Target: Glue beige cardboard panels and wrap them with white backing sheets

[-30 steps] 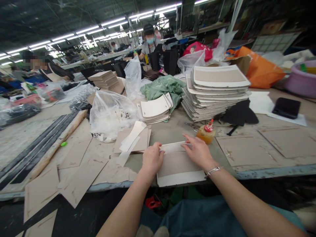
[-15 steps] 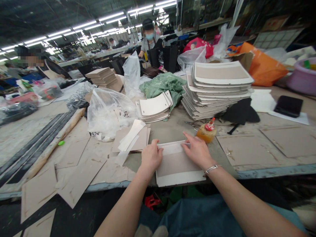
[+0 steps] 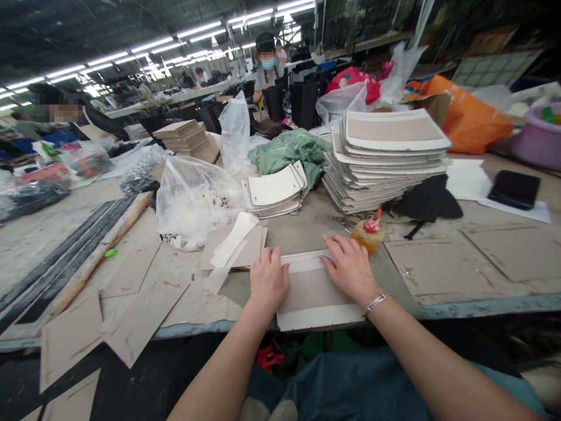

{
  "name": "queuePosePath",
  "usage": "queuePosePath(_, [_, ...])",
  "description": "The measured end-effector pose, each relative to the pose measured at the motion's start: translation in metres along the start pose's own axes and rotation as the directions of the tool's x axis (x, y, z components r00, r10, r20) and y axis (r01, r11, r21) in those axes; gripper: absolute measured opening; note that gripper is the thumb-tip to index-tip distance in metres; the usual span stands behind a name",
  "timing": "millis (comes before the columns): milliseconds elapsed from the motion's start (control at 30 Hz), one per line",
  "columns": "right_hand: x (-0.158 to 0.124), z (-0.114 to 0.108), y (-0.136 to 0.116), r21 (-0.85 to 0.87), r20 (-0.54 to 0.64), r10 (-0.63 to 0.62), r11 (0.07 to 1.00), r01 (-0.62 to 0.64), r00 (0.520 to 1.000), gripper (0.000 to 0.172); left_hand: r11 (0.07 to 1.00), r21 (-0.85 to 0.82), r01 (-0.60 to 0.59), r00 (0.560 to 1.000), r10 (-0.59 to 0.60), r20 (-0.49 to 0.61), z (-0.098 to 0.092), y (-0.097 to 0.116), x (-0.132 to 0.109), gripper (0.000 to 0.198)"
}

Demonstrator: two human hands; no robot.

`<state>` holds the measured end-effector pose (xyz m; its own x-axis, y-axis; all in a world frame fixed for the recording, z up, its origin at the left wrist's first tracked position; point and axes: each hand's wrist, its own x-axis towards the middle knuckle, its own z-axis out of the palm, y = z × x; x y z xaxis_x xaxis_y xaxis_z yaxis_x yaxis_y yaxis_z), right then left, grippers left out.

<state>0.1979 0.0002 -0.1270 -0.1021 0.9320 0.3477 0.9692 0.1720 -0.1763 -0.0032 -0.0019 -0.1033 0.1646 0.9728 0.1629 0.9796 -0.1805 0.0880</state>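
The left hand (image 3: pixel 269 279) lies on the left side of a white-edged beige board (image 3: pixel 313 291) at the table (image 3: pixel 193 330) edge, fingers close together, thumb apart; the right hand (image 3: pixel 350 268), fingers slightly spread, touches its right side

Sloping rows of tube lights (image 3: pixel 199 32) burn nearly white beneath a dim ceiling (image 3: pixel 65 26). The counter (image 3: pixel 302 229) gets soft, even light; the board (image 3: pixel 318 287) shows clearly, its pale border bright. Below the counter's front edge, shadow swallows most detail. The far background is soft, perhaps smeared by motion. The purple basin (image 3: pixel 532 140) looks stretched at the right edge; pixelation masks two heads (image 3: pixel 61 105).
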Motion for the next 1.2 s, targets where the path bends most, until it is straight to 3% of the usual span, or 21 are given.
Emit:
queuePosePath(67, [-0.004,-0.002,-0.003,0.035,0.021,-0.099,0.995,0.098,0.995,0.040,0.997,0.020,-0.075,0.996,0.074,0.041,-0.010,0.003,-0.015,0.032])
queuePosePath(167, [-0.012,0.001,-0.010,0.099,0.104,-0.267,0.961,0.257,0.958,0.040,0.977,-0.023,-0.211,0.958,0.211,0.194,-0.016,0.010,-0.039,0.026])
queuePosePath(333, [-0.021,0.009,-0.022,0.166,0.201,-0.428,0.902,0.400,0.881,0.046,0.949,-0.054,-0.311,0.880,0.309,0.361,-0.008,0.022,-0.054,0.041])
queuePosePath(433, [-0.021,0.009,-0.026,0.171,0.236,-0.445,0.894,0.414,0.864,0.048,0.938,-0.043,-0.343,0.846,0.328,0.419,-0.007,0.025,-0.051,0.040])
queuePosePath(700, [-0.017,0.012,-0.029,0.151,0.278,-0.447,0.895,0.421,0.850,0.053,0.922,-0.042,-0.386,0.810,0.360,0.462,-0.012,0.028,-0.047,0.038])
queuePosePath(1200, [-0.015,0.015,-0.032,0.164,0.276,-0.435,0.900,0.404,0.857,0.049,0.920,-0.035,-0.391,0.824,0.366,0.432,-0.011,0.029,-0.051,0.042])
